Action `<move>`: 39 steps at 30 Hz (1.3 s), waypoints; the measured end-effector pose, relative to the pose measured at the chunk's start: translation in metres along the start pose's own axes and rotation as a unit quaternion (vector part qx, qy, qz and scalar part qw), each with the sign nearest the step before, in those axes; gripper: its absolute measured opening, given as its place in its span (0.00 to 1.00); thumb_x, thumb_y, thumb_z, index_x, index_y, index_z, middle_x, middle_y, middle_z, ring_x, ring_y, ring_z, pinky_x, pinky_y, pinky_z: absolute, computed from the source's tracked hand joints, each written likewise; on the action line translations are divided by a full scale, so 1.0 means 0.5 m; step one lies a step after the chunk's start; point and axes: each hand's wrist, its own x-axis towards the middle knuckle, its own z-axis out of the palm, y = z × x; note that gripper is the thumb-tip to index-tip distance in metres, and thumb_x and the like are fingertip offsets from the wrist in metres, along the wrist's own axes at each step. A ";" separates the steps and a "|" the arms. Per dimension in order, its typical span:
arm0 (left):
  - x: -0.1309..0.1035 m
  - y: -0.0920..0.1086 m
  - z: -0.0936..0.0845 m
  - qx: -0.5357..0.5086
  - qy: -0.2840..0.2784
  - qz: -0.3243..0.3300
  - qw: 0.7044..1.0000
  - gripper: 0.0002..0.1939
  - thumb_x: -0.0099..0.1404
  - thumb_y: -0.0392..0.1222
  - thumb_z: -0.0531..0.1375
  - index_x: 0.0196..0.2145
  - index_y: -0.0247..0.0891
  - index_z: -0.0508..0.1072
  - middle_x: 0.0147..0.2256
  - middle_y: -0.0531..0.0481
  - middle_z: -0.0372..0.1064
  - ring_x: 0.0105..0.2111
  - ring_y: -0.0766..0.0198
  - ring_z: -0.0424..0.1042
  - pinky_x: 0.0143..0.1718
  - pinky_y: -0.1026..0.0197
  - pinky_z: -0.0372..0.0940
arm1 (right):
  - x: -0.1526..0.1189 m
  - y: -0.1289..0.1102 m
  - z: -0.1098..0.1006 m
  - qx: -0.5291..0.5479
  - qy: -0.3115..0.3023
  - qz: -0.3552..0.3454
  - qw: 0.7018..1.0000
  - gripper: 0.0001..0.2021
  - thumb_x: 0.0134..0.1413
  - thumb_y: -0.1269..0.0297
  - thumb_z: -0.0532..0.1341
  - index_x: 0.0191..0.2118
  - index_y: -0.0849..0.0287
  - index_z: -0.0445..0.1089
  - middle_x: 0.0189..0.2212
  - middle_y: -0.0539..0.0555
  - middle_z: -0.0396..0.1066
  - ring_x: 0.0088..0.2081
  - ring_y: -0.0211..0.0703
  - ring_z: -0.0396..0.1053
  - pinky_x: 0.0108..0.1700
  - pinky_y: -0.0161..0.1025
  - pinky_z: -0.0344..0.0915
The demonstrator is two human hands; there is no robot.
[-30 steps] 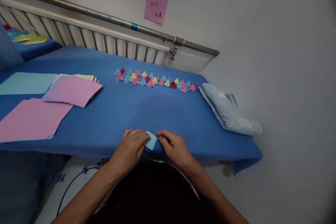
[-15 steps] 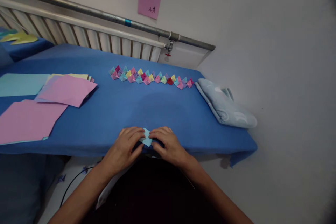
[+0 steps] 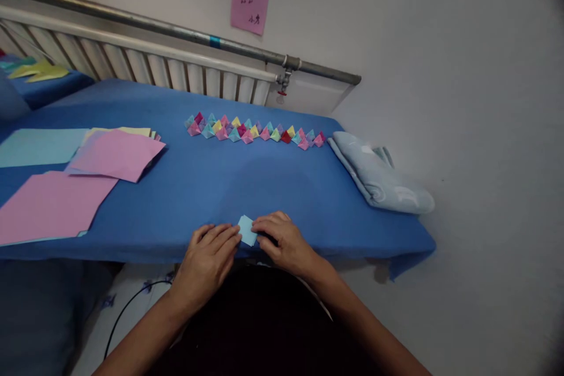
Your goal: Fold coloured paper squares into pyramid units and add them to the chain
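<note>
A small light-blue folded paper (image 3: 247, 230) lies near the front edge of the blue-covered table, between my two hands. My left hand (image 3: 212, 255) is laid out flat, palm down, its fingers stretched and their tips at the paper's left edge. On the other side, my right hand (image 3: 284, 244) grips the paper's right edge, thumb below and fingers curled over it. Farther back stand rows of small folded paper pieces (image 3: 255, 131) in pink, blue, yellow, purple and red.
Pink sheets (image 3: 55, 205) and a light-blue sheet (image 3: 42, 147) lie at the left, beside a stack topped by a pink sheet (image 3: 121, 155). A folded pale blanket (image 3: 381, 179) rests at the table's right end. Behind are a radiator (image 3: 158, 70) and a metal pipe (image 3: 176, 29).
My left hand has shifted slightly left and flattened, its thumb no longer showing beside the paper. More of the light-blue paper shows. My right hand stays at its right edge.
</note>
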 end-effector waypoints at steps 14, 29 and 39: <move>0.032 -0.011 0.004 -0.035 -0.016 -0.032 0.999 0.11 0.66 0.38 0.55 0.45 0.40 0.71 0.41 0.44 0.73 0.40 0.57 0.70 0.44 0.51 0.61 | 0.009 -0.003 -0.008 -0.005 -0.020 0.021 1.000 0.11 0.51 0.72 0.59 0.42 0.56 0.71 0.40 0.53 0.74 0.41 0.43 0.67 0.46 0.42 0.57; 0.033 -0.017 0.011 -0.030 0.037 -0.016 0.999 0.08 0.68 0.37 0.53 0.40 0.39 0.72 0.37 0.47 0.75 0.37 0.60 0.71 0.40 0.55 0.62 | 0.011 0.013 0.000 -0.009 -0.009 0.011 1.000 0.09 0.54 0.73 0.58 0.41 0.56 0.71 0.39 0.52 0.74 0.40 0.41 0.68 0.44 0.40 0.58; 0.037 -0.005 0.005 -0.025 0.016 -0.039 0.999 0.08 0.66 0.34 0.53 0.41 0.37 0.70 0.39 0.45 0.73 0.39 0.57 0.69 0.42 0.52 0.62 | 0.007 0.019 0.009 -0.029 0.019 0.014 0.999 0.07 0.57 0.71 0.58 0.41 0.57 0.71 0.39 0.54 0.73 0.40 0.43 0.67 0.44 0.41 0.60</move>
